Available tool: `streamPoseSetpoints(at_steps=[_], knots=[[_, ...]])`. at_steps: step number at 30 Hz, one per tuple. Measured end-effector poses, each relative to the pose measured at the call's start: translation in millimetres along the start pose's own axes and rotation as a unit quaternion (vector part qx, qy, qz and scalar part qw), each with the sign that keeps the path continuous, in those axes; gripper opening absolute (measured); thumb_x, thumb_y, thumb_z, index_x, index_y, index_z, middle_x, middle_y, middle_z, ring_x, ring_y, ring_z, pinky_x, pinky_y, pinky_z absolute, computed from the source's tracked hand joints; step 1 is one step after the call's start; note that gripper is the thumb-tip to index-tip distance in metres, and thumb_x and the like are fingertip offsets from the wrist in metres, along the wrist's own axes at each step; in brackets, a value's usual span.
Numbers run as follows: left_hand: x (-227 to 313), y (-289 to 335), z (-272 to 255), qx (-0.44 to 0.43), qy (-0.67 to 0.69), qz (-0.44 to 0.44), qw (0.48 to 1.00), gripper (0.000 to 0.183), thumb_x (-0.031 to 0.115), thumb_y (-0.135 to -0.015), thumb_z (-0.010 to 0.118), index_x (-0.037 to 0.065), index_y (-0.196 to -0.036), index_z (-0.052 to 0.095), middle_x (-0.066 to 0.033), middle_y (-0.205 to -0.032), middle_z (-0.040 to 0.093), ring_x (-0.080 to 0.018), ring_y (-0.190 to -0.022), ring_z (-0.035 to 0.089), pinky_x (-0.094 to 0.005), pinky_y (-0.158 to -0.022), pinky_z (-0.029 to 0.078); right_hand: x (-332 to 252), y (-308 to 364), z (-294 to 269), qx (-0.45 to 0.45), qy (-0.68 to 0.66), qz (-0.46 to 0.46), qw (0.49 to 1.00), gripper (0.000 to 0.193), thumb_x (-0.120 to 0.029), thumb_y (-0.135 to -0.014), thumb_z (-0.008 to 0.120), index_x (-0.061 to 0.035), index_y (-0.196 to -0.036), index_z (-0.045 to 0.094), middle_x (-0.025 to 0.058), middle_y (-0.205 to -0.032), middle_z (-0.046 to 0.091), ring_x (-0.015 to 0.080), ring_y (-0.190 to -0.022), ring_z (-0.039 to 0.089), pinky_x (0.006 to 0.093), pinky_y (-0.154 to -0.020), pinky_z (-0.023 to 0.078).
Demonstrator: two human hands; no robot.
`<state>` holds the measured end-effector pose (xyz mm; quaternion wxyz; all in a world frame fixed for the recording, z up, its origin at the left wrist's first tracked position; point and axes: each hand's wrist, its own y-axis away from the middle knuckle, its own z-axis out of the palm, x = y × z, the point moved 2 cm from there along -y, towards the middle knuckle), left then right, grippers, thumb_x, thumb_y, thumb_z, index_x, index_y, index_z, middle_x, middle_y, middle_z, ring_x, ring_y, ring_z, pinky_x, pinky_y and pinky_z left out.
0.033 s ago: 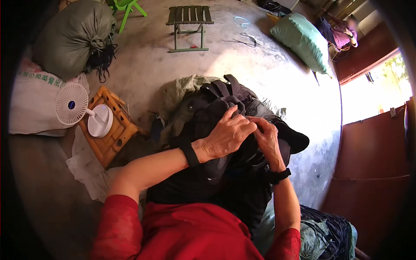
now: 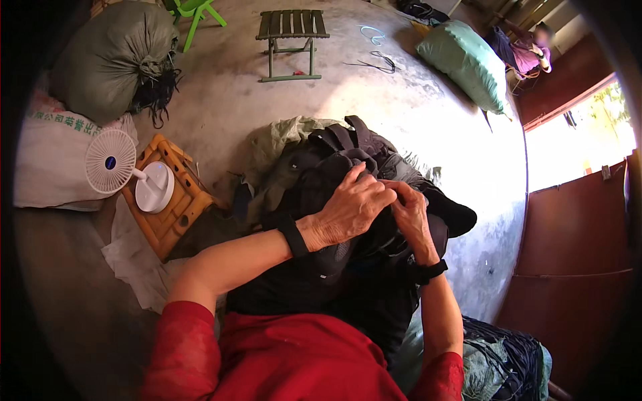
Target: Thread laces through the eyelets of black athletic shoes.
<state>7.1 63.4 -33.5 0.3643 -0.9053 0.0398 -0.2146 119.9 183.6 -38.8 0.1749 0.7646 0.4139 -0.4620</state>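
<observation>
A heap of black padded fabric pieces with straps [image 2: 354, 137] lies across my lap and in front of me. My left hand [image 2: 354, 207] is closed over the heap, pinching black fabric between thumb and index finger. Close beside it, my right hand [image 2: 409, 207] has its thumb and fingers pressed together. Whatever sits in that pinch is too small or hidden to name. Both hands almost touch at the fingertips. Each wrist wears a black band. Under the heap's far side shows a pale green sack [image 2: 284, 134].
To the left, a white fan [image 2: 155, 190] stands on a bamboo stool [image 2: 150, 230], near stuffed sacks [image 2: 110, 60]. Ahead is a slatted folding stool [image 2: 292, 27]. A light green sack [image 2: 465, 63] lies far right, near a seated person [image 2: 528, 57]. Bundled dark cords [image 2: 515, 354] lie at lower right.
</observation>
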Motion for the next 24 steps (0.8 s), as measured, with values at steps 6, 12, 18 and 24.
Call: streamPoseSetpoints(at_steps=[6, 12, 18, 24], knots=[[3.7, -6.5, 10.6, -0.028, 0.021, -0.033, 0.999, 0.014, 0.007, -0.082, 0.062, 0.013, -0.094, 0.061, -0.0024, -0.084, 0.052, -0.0221, -0.096, 0.055, -0.0515, -0.11, 0.03, -3.9, -20.9, -24.4, 0.115, 0.09, -0.051, 0.988, 0.011, -0.01, -0.088, 0.06, -0.004, -0.09, 0.07, 0.0131, -0.081, 0.07, 0.02, -0.075, 0.068, 0.0345, -0.066, 0.052], [-2.1, 1.2, 7.2, -0.065, 0.052, -0.043, 0.996, 0.019, 0.01, -0.084, 0.064, 0.014, -0.102, 0.063, -0.0012, -0.091, 0.054, -0.0213, -0.103, 0.054, -0.053, -0.115, 0.021, -82.5, -41.4, -246.2, 0.318, -0.039, -0.085, 0.944, 0.028, -0.026, -0.099, 0.051, -0.0021, -0.1, 0.066, 0.0077, -0.089, 0.066, 0.0155, -0.076, 0.061, 0.0296, -0.076, 0.052], [-5.7, 4.5, 1.6, -0.018, 0.145, -0.054, 0.988, 0.032, 0.006, -0.086, 0.057, 0.006, -0.118, 0.059, -0.0049, -0.108, 0.056, -0.0247, -0.113, 0.053, -0.0528, -0.115, 0.024, -33.6, 15.4, -346.4, 0.453, -0.13, -0.038, 0.881, 0.02, -0.022, -0.096, 0.061, -0.002, -0.093, 0.064, 0.0044, -0.083, 0.063, 0.014, -0.077, 0.061, 0.0289, -0.076, 0.053], [-49.0, 25.5, -25.0, -0.054, 0.097, -0.101, 0.989, 0.036, 0.003, -0.088, 0.055, 0.013, -0.122, 0.059, -0.0091, -0.136, 0.051, -0.0299, -0.134, 0.043, -0.0501, -0.113, 0.028, 105.1, 59.2, -320.6, 0.333, -0.386, 0.035, 0.86, 0.024, -0.027, -0.093, 0.066, -0.0047, -0.1, 0.062, 0.0118, -0.103, 0.068, 0.0286, -0.107, 0.064, 0.0385, -0.093, 0.053]])
